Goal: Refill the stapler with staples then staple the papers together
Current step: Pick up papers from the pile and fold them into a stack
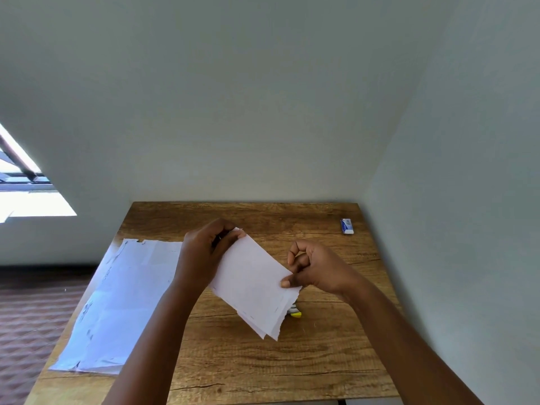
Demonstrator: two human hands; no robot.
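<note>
Observed from the head view, over a wooden desk [306, 361] set into a corner of pale walls. Held above the desk, near its middle: a small stack of papers [254, 285], tilted, with ragged edges at the lower right. Left hand [204, 252] curled round the stack's upper left corner, thumb on the near face, fingers behind; grip grasping the papers. Right hand [315, 267] at the stack's right edge, thumb pressed on the near face, forefinger bent in a loop above; grip pinching the papers.

Noted just under the stack's lower right corner, on the desk: a small yellow and white object [295, 312], mostly hidden by the papers; could not be identified as the stapler. No staples made out.

Found on the desk's left part: larger sheets [122, 302], lying flat and overlapping, their left edge reaching past the desk's side, partly covered by the left forearm. Faint dark marks seen on them; not legible.

Found near the far right corner of the desk: a small white and blue block [346, 226], well apart from the hands.

Seen at far left: a bright window [26, 194], and below it a dark patterned floor [35, 317].
</note>
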